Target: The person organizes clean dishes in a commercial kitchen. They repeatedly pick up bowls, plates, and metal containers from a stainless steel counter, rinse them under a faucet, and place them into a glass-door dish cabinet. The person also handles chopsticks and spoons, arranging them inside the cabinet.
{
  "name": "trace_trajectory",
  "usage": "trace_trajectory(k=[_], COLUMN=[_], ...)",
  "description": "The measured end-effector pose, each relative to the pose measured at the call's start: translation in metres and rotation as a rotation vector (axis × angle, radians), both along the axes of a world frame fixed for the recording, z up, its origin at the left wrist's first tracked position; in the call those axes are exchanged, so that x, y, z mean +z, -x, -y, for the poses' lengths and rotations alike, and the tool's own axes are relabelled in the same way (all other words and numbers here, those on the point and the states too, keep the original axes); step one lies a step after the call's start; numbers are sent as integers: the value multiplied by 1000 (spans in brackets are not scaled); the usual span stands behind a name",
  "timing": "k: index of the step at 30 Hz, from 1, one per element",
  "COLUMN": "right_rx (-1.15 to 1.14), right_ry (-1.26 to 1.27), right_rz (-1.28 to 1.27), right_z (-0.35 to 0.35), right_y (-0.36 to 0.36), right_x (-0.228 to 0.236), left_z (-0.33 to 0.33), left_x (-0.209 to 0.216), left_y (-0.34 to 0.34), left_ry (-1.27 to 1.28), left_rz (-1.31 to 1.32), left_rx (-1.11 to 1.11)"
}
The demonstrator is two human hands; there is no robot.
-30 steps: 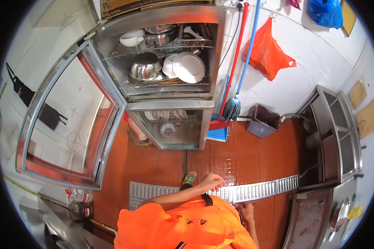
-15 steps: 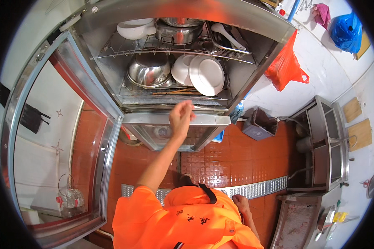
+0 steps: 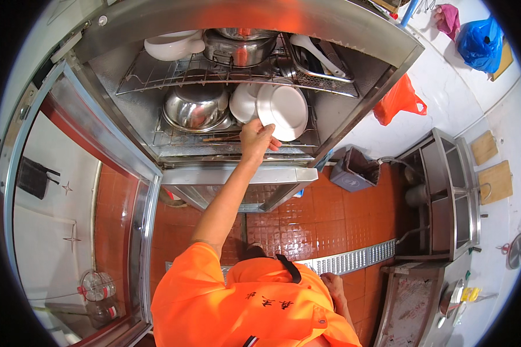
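Note:
My left hand point(image 3: 257, 139) reaches into the open steel cabinet, its thumb and fingers closed at the lower left rim of a white plate point(image 3: 283, 109). That plate stands tilted on the lower wire rack point(image 3: 162, 137), overlapping another white dish point(image 3: 243, 101) behind it. Left of the dishes is a shiny steel basin point(image 3: 194, 107), with wooden chopsticks point(image 3: 221, 138) lying below. Down by my right side hangs my right hand point(image 3: 333, 283), its fingers curled in with nothing seen in them.
The glass door point(image 3: 121, 191) swings wide at the left; a lower door point(image 3: 237, 176) juts out. The upper rack holds a white bowl point(image 3: 171, 46), steel pots point(image 3: 237, 49) and a utensil basket point(image 3: 321, 58). Right are a grey bin point(image 3: 356, 170) and a steel stand point(image 3: 446, 196).
My left hand has moved up and forward from in front of the cabinet to the white plate's rim and closed there. My right hand stays low at my side. The view has shifted slightly.

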State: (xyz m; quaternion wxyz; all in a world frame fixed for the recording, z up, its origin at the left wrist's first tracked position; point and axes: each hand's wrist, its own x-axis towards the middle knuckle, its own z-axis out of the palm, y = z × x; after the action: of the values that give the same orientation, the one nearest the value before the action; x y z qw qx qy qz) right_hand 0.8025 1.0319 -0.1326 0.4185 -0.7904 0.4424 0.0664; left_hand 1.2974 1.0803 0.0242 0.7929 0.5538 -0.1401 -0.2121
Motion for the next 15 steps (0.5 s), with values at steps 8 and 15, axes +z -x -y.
trace_trajectory(k=[8, 15], right_rx=[-4, 96], right_ry=[-58, -18], right_rz=[-29, 13], right_z=[2, 3], right_y=[2, -1], right_x=[-6, 1], left_z=[18, 40], left_x=[2, -3], left_y=[11, 25], left_ry=[-17, -174], left_rz=[189, 645], left_rx=[116, 420])
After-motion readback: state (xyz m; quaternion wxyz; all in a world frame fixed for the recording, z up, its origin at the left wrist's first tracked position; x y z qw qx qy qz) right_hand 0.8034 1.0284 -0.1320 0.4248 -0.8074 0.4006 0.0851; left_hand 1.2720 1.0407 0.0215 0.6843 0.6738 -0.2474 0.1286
